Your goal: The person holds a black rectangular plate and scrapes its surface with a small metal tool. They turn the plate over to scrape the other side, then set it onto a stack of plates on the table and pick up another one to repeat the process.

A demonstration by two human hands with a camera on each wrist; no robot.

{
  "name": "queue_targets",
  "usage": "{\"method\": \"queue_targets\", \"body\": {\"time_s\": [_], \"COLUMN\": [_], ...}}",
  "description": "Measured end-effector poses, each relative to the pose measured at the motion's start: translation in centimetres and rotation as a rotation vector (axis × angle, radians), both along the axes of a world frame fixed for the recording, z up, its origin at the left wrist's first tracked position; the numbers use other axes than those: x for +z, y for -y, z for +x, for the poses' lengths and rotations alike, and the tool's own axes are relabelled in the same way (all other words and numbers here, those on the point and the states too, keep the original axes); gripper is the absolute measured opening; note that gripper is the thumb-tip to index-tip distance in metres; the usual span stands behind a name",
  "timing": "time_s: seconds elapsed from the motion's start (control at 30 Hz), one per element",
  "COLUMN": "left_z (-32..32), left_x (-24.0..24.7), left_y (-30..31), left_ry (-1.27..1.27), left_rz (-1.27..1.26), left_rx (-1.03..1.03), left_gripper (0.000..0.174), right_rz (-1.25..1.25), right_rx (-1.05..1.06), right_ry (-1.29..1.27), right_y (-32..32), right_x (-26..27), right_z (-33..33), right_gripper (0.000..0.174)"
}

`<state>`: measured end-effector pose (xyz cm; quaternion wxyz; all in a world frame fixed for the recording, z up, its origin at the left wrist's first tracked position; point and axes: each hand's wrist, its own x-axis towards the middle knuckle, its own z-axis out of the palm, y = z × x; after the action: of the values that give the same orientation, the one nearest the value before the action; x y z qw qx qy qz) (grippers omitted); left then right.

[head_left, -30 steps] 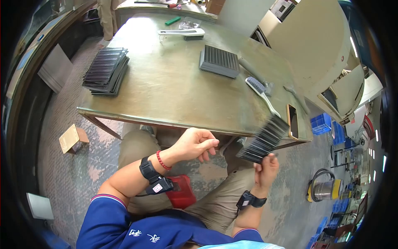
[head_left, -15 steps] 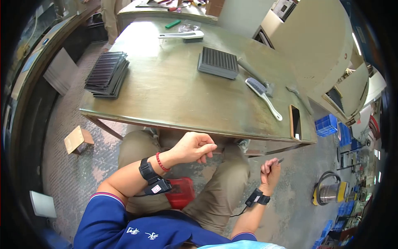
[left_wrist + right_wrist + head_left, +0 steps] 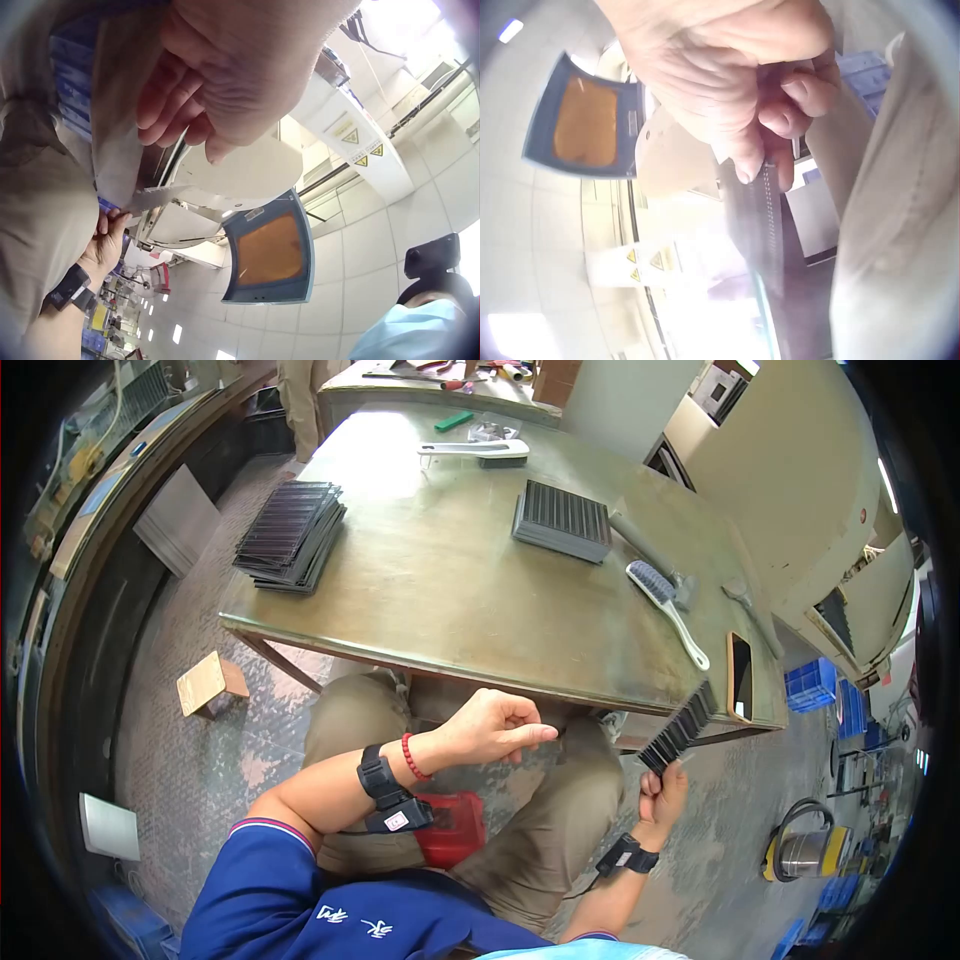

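Note:
A thin dark plate with ribbed strips (image 3: 678,734) stands tilted up from my right hand (image 3: 664,798), past the table's front edge. Thumb and fingers pinch it by its lower end; in the right wrist view the plate (image 3: 756,225) shows nearly edge-on, with a row of small marks along it. My left hand (image 3: 492,728) hangs in front of the table edge, its fingers loosely curled and holding nothing. On the table lie a neat stack of similar plates (image 3: 562,525) and, at the left, a looser stack (image 3: 288,538).
A white-handled brush (image 3: 668,612) and a phone (image 3: 740,676) lie on the table's right side. Another white-handled brush (image 3: 472,450) is at the back beside a green piece (image 3: 454,422). A wooden stool (image 3: 212,684) and a yellow vacuum cleaner (image 3: 806,850) stand on the floor.
The plate in my right hand turned edge-on half a second ago, and its ribbed face shows again now. My left hand stays loosely curled. The head view has shifted slightly.

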<state>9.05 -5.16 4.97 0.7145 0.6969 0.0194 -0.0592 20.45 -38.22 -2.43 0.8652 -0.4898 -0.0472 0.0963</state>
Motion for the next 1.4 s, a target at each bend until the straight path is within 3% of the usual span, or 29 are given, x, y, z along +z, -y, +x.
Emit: {"method": "queue_targets", "body": {"time_s": [0.1, 0.13, 0.23, 0.43, 0.5, 0.57, 0.67, 0.9, 1.4], "left_z": [-0.1, -0.1, -0.2, -0.3, -0.5, -0.6, -0.9, -1.4, -0.5], "left_x": [-0.4, -0.4, -0.1, 0.4, 0.9, 1.5, 2.6, 3.1, 1.5], "left_y": [0.1, 0.1, 0.1, -0.4, -0.6, -1.1, -2.7, -6.3, -4.9], "left_ry": [0.0, -0.009, 0.013, 0.034, 0.05, 0.072, 0.066, 0.065, -0.022], "left_rz": [-0.058, -0.051, -0.054, -0.119, -0.154, -0.358, -0.55, -0.459, -0.215], "left_rx": [0.009, 0.003, 0.001, 0.012, 0.029, 0.019, 0.025, 0.238, 0.265], "left_gripper": [0.025, 0.024, 0.023, 0.021, 0.02, 0.022, 0.024, 0.023, 0.022], "right_rz": [0.035, -0.191, -0.309, -0.166, -0.15, -0.172, -0.422, -0.513, -0.424], "right_rx": [0.021, -0.107, -0.044, -0.041, 0.063, 0.106, 0.189, 0.392, 0.378], "right_ry": [-0.007, -0.044, -0.047, 0.003, 0.015, 0.017, 0.072, 0.216, 0.215], "right_y": [-0.5, -1.7, -1.3, -3.2, -4.4, -7.5, -11.4, -17.8, -16.2], "right_x": [1.2, 1.6, 0.2, 4.1, 5.7, 8.7, 12.2, 12.7, 9.0], "right_z": [-0.2, -0.1, 0.7, -1.0, -1.3, -2.1, -2.5, -2.0, -1.5], "right_gripper": [0.014, 0.015, 0.014, 0.011, 0.008, 0.005, 0.006, 0.01, 0.012]}}
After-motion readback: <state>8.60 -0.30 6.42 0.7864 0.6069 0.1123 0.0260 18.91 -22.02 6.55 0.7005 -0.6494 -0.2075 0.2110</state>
